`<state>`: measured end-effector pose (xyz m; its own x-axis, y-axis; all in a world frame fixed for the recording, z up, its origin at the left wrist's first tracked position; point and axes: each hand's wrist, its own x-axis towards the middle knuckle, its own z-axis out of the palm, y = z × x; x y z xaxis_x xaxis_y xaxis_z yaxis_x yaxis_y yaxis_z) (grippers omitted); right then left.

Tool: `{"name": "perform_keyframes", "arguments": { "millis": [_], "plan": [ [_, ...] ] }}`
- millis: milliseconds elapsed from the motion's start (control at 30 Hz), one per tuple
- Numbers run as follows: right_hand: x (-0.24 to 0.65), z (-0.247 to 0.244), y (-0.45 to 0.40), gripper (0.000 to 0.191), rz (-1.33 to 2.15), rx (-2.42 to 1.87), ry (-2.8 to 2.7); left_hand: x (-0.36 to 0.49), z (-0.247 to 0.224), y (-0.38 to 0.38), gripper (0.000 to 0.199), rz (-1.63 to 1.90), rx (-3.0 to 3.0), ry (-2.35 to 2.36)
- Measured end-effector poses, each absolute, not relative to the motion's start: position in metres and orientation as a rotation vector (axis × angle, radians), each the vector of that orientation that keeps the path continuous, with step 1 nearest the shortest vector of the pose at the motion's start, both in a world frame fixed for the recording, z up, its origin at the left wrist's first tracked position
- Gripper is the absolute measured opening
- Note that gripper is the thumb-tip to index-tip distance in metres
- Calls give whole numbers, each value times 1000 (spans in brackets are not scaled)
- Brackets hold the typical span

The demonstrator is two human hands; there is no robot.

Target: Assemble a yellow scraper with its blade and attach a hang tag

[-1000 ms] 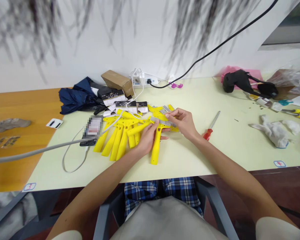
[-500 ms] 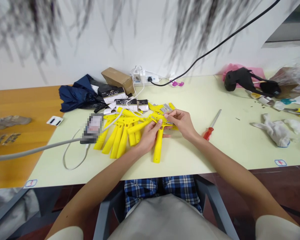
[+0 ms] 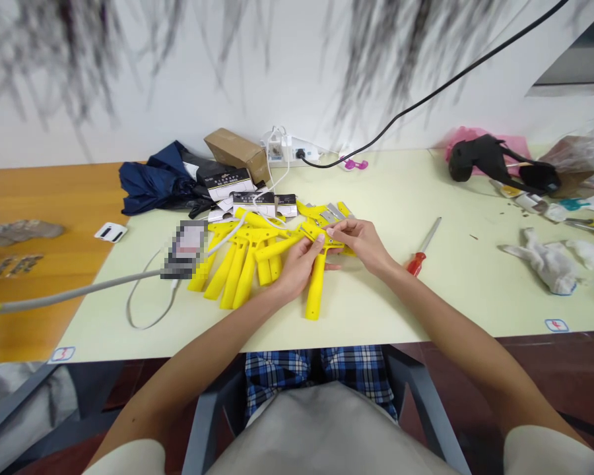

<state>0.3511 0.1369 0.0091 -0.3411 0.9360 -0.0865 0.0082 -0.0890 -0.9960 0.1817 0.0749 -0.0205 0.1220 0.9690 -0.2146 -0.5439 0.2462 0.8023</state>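
My left hand (image 3: 297,269) is closed round the head of a yellow T-shaped scraper (image 3: 315,287), whose handle points down toward the table's front edge. The thumb lies on top of the head. At the right end of that head, my right hand (image 3: 363,243) is pinched, its thumb and index fingertips touching the yellow surface. Whatever sits between those fingertips is too small to make out. To the left, several yellow scrapers (image 3: 232,270) lie fanned out side by side. Behind my hands are more yellow pieces with grey metal blades (image 3: 332,212).
A red-handled screwdriver (image 3: 416,264) lies to the right, near white gloves (image 3: 549,260). At left are a phone (image 3: 185,249) and a grey cable (image 3: 84,293). Cardboard boxes (image 3: 237,155) and a power strip (image 3: 292,152) stand by the wall. A black cord (image 3: 400,115) hangs overhead.
The view has shifted slightly. Both hands stay on the same scraper, with only a slight shift of the right fingertips at its head.
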Motion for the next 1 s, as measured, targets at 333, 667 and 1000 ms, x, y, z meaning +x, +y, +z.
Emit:
{"name": "perform_keyframes", "arguments": {
  "millis": [333,667,1000],
  "plan": [
    [359,9,144,38,1595,-995,-1543,179,-21,73,48,1198,688,833],
    [360,14,143,36,1655,-903,-1623,178,-16,70,46,1142,746,826],
    [361,16,144,30,1620,-1018,-1603,180,-12,70,42,1154,694,813]
  ]
}}
